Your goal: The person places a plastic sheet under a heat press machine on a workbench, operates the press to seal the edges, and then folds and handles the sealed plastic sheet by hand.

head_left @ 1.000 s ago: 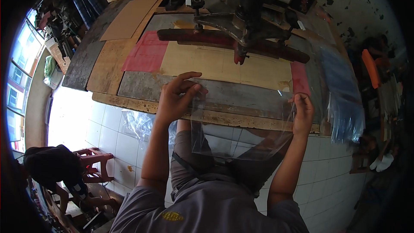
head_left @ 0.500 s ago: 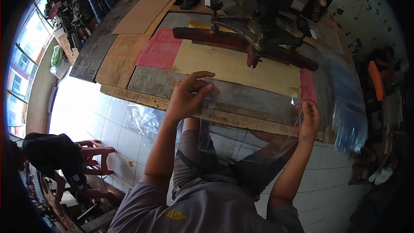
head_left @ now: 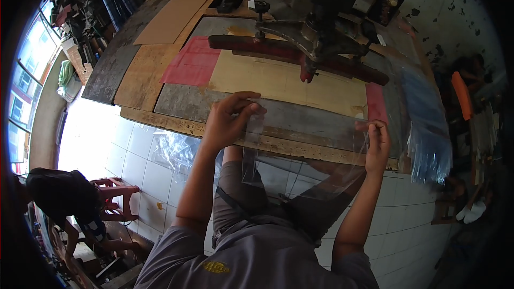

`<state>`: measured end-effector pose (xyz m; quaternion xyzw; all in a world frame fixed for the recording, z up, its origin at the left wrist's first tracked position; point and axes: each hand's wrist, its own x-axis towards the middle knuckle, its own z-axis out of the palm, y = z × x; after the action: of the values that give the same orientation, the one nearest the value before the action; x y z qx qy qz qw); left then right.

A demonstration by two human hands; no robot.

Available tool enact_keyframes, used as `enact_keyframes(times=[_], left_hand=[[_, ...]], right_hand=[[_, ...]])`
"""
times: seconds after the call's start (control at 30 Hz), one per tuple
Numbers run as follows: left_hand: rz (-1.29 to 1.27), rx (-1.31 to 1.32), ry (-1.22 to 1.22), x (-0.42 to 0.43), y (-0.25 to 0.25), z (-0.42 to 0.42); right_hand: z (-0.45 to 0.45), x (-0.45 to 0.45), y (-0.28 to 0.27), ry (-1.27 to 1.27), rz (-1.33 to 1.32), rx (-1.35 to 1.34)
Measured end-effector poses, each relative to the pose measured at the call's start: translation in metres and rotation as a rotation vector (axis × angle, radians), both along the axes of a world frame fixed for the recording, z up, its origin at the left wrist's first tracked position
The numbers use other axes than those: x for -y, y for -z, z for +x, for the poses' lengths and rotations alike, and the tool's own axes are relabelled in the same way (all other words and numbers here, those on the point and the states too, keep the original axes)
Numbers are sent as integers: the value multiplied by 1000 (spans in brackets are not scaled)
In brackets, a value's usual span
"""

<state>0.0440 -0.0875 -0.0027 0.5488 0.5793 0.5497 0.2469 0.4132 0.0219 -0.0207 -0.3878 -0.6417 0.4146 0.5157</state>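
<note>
A clear plastic sheet [head_left: 300,168] hangs between my two hands, in front of the bench edge and over my lap. My left hand [head_left: 229,118] pinches its left upper corner between thumb and fingers. At the other upper corner, my right hand [head_left: 378,142] grips the sheet with bent fingers. Beyond the hands lies a metal plate [head_left: 184,99] with a yellowish sheet [head_left: 262,77] on it, and pink pieces [head_left: 193,61] at both ends. Above this hangs the long red-brown bar [head_left: 257,48] of a heavy press [head_left: 316,29], apart from the sheet I hold.
A stack of bluish plastic sheets [head_left: 428,128] drapes over the bench's right end. Cardboard [head_left: 174,18] lies at the left back. Crumpled clear plastic [head_left: 176,150] is on the tiled floor. Another person [head_left: 64,198] bends near a red stool [head_left: 118,198] at lower left.
The view has shifted slightly, so the bench and press appear a little further left. Both hands keep hold of the plastic sheet, with little change in their pose.
</note>
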Motion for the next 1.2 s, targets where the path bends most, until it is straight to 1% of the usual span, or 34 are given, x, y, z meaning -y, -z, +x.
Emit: enact_keyframes(times=[0.07,0.13,0.17,0.27,0.3,0.4,0.43,0.53,0.6,0.73,0.8,0.87,0.93,1.0,1.03,1.1,1.13,1.2], left_hand=[[-9,-7,-35,9,2,-1],[74,-212,-104,31,10,1],[111,-313,-138,41,15,4],[361,-257,-160,48,49,16],[373,-405,-157,49,56,13],[487,-528,-224,46,79,10],[499,-555,-238,45,82,10],[552,-638,-302,40,88,8],[601,-691,-355,37,95,6],[641,-713,-382,30,101,6],[649,-727,-399,30,102,6],[603,-712,-407,30,101,8],[595,-717,-400,35,96,9],[632,-741,-386,37,82,7],[648,-687,-367,38,77,5],[668,-577,-327,47,67,3],[532,-445,-315,51,54,6],[271,-183,-288,59,20,18]], right_hand=[[-1,11,2,9,33,38],[1,34,11,6,69,29],[2,45,16,12,149,63],[1,67,51,82,435,87],[-3,68,53,121,543,143],[-14,66,53,219,711,285],[-15,65,53,282,732,364],[-13,66,50,320,730,618],[-17,65,56,366,770,599],[-20,57,70,414,856,559],[-28,47,84,417,882,366],[-26,49,86,398,836,351],[-21,60,63,350,716,512],[-19,59,51,360,822,414],[-18,57,45,361,875,363],[-9,65,36,289,595,209],[-9,71,26,251,455,134],[-11,70,-3,243,316,94]])
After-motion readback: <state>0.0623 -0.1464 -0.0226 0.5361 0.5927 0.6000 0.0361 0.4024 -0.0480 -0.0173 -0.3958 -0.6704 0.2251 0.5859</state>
